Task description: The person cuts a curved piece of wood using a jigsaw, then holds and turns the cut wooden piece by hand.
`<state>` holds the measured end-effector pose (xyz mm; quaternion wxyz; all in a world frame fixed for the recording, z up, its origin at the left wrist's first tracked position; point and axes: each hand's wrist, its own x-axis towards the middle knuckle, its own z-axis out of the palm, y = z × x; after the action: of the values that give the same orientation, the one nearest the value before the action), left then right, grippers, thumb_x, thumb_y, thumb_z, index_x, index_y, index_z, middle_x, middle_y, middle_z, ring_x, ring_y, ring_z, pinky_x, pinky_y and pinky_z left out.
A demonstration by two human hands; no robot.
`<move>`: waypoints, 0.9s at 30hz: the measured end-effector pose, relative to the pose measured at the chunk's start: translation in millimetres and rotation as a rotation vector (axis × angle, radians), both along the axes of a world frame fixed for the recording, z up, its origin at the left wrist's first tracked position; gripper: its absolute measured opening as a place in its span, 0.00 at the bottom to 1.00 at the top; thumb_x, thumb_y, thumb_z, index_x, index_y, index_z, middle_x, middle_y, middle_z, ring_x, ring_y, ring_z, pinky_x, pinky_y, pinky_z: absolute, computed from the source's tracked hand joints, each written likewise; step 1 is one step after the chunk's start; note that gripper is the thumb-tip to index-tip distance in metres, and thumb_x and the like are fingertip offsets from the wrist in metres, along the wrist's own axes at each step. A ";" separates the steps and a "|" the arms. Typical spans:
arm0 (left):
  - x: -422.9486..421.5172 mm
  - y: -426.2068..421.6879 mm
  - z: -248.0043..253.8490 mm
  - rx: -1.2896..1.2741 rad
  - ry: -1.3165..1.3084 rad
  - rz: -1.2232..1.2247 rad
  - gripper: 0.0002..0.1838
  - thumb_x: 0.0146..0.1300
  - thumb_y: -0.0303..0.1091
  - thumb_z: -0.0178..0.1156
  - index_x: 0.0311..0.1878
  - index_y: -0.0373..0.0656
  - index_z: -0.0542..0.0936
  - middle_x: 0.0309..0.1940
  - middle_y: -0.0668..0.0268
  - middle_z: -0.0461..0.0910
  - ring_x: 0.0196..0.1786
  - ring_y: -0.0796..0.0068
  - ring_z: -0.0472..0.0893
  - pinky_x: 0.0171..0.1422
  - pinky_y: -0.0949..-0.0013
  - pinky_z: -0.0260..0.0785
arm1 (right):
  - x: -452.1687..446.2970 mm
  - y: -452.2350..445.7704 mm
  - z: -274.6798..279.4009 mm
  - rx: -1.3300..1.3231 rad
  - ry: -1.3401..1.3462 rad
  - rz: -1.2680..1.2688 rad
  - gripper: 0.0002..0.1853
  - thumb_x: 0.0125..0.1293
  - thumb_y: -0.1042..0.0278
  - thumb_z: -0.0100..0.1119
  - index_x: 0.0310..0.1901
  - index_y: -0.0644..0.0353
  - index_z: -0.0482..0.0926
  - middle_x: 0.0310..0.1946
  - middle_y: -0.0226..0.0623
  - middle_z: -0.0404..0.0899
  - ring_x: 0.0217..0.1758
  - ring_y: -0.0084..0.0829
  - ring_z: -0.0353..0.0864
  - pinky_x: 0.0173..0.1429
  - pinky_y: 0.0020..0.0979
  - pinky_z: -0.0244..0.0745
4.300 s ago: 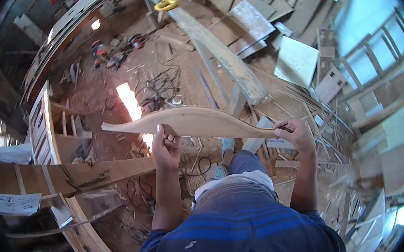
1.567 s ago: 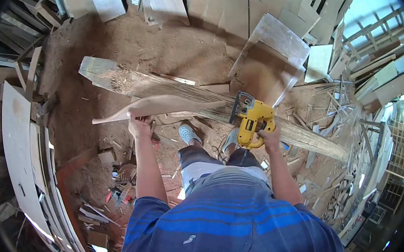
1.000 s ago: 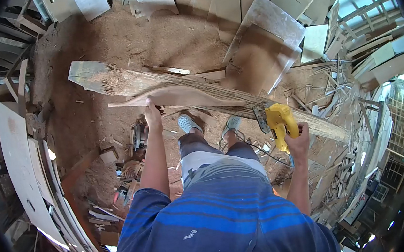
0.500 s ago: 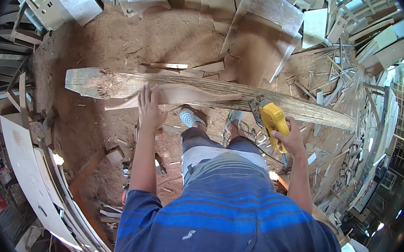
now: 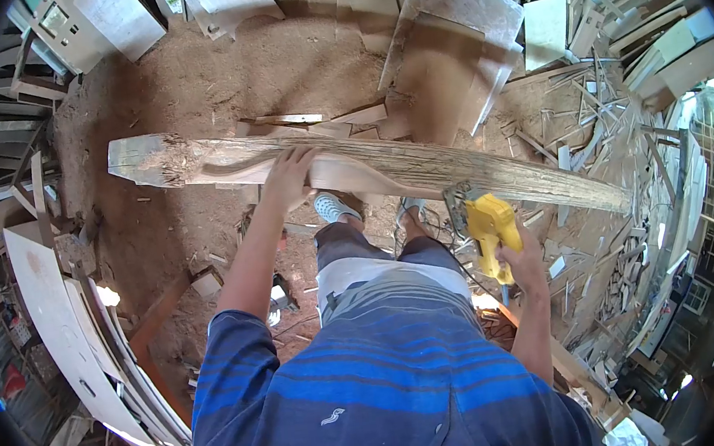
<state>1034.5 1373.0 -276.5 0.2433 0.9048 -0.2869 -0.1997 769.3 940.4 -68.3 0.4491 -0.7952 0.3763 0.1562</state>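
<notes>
My left hand (image 5: 288, 178) grips a curved wooden piece (image 5: 348, 175), its fingers laid over the top edge and its thumb on the near side. The piece has a wavy outline and rests along the near side of a long, rough wooden beam (image 5: 428, 158). My right hand (image 5: 522, 254) is closed around the handle of a yellow jigsaw (image 5: 492, 227). The jigsaw's metal shoe (image 5: 457, 205) is at the beam's near edge, close to the right end of the curved piece. Whether the blade touches wood cannot be made out.
Sawdust covers the ground (image 5: 189, 84). Pale boards (image 5: 473, 1) lean at the back, and wood offcuts (image 5: 612, 284) litter the right side. A stack of large panels (image 5: 56, 312) stands at left. My feet in light clogs (image 5: 334, 208) are just below the beam.
My left hand and the curved piece have moved to the right, and the piece's right end now slants lower. The jigsaw has shifted slightly right and toward me.
</notes>
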 end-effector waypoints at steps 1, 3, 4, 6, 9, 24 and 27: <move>-2.3 -9.1 -5.6 0.002 -0.005 -0.040 0.55 0.48 0.32 0.86 0.83 0.52 0.73 0.79 0.60 0.76 0.83 0.44 0.70 0.91 0.47 0.62 | -6.3 -0.4 4.3 -0.027 0.033 0.003 0.26 0.63 0.71 0.68 0.64 0.68 0.83 0.39 0.35 0.86 0.36 0.25 0.83 0.43 0.31 0.79; -5.6 -21.4 -22.6 -0.014 -0.020 -0.087 0.58 0.46 0.37 0.89 0.84 0.54 0.73 0.82 0.60 0.74 0.85 0.45 0.68 0.93 0.45 0.59 | -9.0 12.5 23.5 -0.003 0.018 -0.027 0.25 0.62 0.73 0.67 0.63 0.68 0.84 0.40 0.34 0.86 0.37 0.25 0.83 0.45 0.31 0.80; -8.1 -29.7 -27.2 -0.048 -0.027 -0.106 0.58 0.45 0.37 0.89 0.84 0.54 0.73 0.82 0.60 0.73 0.86 0.45 0.67 0.93 0.43 0.57 | -12.7 17.6 30.4 0.002 0.014 -0.048 0.25 0.62 0.74 0.67 0.62 0.68 0.84 0.40 0.34 0.86 0.38 0.25 0.83 0.45 0.31 0.80; -9.5 -46.7 -18.7 -0.033 -0.036 -0.123 0.57 0.48 0.42 0.88 0.84 0.55 0.73 0.83 0.58 0.72 0.87 0.45 0.65 0.95 0.42 0.52 | -23.2 23.3 32.5 0.016 -0.026 -0.062 0.25 0.62 0.75 0.67 0.62 0.68 0.85 0.41 0.34 0.86 0.40 0.24 0.84 0.47 0.31 0.80; -8.6 -67.3 -12.9 -0.049 -0.067 -0.109 0.52 0.57 0.54 0.83 0.84 0.52 0.73 0.83 0.54 0.72 0.90 0.47 0.62 0.98 0.40 0.43 | -41.9 26.7 26.2 0.016 -0.022 -0.106 0.26 0.61 0.76 0.67 0.63 0.68 0.85 0.43 0.35 0.87 0.41 0.25 0.84 0.49 0.32 0.80; -32.4 -105.8 -60.0 0.112 -0.237 0.103 0.55 0.74 0.75 0.57 0.88 0.39 0.67 0.87 0.48 0.67 0.92 0.51 0.62 0.98 0.42 0.39 | -48.4 42.2 -8.4 -0.116 -0.059 0.186 0.37 0.58 0.71 0.69 0.74 0.65 0.80 0.49 0.52 0.91 0.49 0.42 0.91 0.57 0.41 0.84; -16.7 -101.0 -43.1 0.099 -0.106 0.096 0.56 0.72 0.77 0.59 0.87 0.38 0.68 0.89 0.47 0.66 0.93 0.50 0.59 0.98 0.42 0.36 | -43.7 41.2 -4.3 -0.037 -0.087 0.160 0.43 0.60 0.71 0.69 0.82 0.59 0.75 0.52 0.59 0.91 0.53 0.54 0.94 0.59 0.47 0.85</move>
<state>1017.8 1271.9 -319.6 0.1921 0.9377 -0.2452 -0.1537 725.6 981.5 -72.6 0.4364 -0.8368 0.2944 0.1502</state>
